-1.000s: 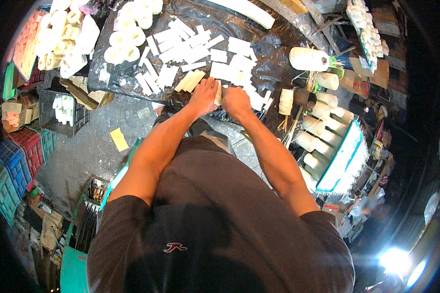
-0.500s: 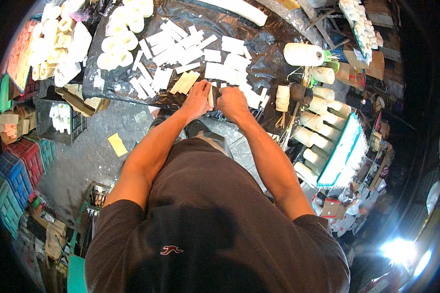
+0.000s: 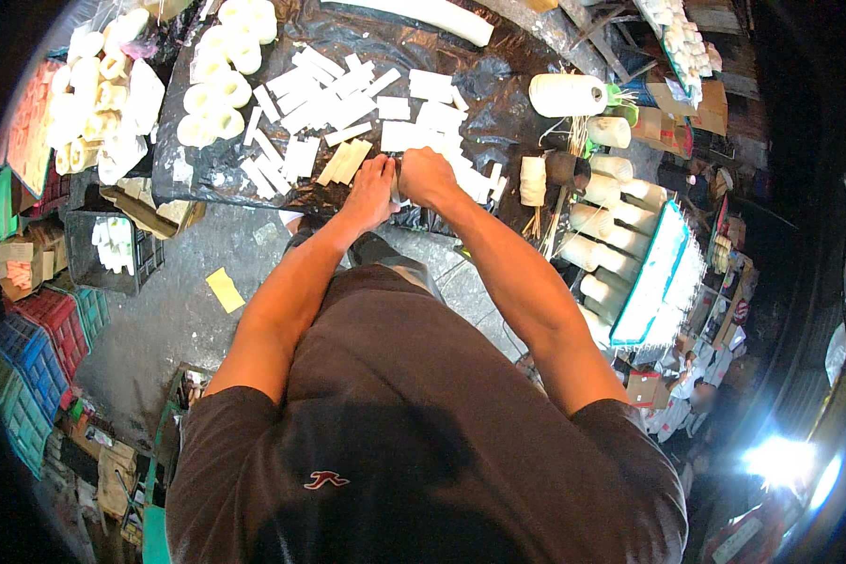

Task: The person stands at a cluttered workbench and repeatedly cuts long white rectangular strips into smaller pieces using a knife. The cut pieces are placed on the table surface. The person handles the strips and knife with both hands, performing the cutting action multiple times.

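At the near edge of a table (image 3: 498, 117) covered in black plastic, my two hands work side by side. My left hand (image 3: 371, 193) is closed, fingertips pressed down on a pale piece that is mostly hidden. My right hand (image 3: 426, 177) is a fist beside it, gripping what looks like a knife (image 3: 395, 188); its flat grey blade shows between the hands, and the handle is hidden. Just beyond my left fingers lie several cream strips (image 3: 344, 163) side by side. White slabs and strips (image 3: 324, 103) are scattered farther back, with more white slabs (image 3: 437, 122) beyond my right hand.
White hollow cylinders (image 3: 211, 94) stand at the table's left. To the right are a large cream spool (image 3: 568, 95), a small roll (image 3: 532, 180) and rows of pale cylinders (image 3: 597, 221). A dark crate (image 3: 113, 249) and coloured crates (image 3: 30, 352) stand on the left floor.
My right fist has moved slightly forward and closer to my left hand. The pale strip that showed between the hands is now mostly covered. The whole view has shifted a little.
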Tool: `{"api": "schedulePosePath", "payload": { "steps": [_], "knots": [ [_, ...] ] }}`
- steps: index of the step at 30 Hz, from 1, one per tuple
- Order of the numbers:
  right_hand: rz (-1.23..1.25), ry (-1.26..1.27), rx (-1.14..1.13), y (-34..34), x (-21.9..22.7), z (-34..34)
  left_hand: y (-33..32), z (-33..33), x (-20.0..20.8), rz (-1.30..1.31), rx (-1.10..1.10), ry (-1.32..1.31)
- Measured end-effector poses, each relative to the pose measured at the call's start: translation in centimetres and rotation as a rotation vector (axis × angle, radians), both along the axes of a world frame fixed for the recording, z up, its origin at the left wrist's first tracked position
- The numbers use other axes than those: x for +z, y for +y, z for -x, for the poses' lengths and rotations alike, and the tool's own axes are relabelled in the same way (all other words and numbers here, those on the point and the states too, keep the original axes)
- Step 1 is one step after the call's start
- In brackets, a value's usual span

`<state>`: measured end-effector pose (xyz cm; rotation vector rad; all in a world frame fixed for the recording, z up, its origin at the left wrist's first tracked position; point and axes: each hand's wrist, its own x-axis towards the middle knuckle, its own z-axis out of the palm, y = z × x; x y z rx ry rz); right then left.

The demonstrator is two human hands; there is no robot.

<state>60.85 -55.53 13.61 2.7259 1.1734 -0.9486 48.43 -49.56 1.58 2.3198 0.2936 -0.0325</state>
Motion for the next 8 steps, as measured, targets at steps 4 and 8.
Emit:
{"api": "schedulePosePath", "payload": {
  "steps": [4, 8],
  "knots": [
    [-0.011, 0.028, -0.03, -0.7, 0.3, 1.0, -0.1, 0.8, 0.1, -0.019, 0.0, -0.026],
    [-0.001, 0.065, -0.092, -1.9, -0.3, 1.2, -0.2, 1.1, -0.1, -0.014, -0.023, -0.064]
  ]
}}
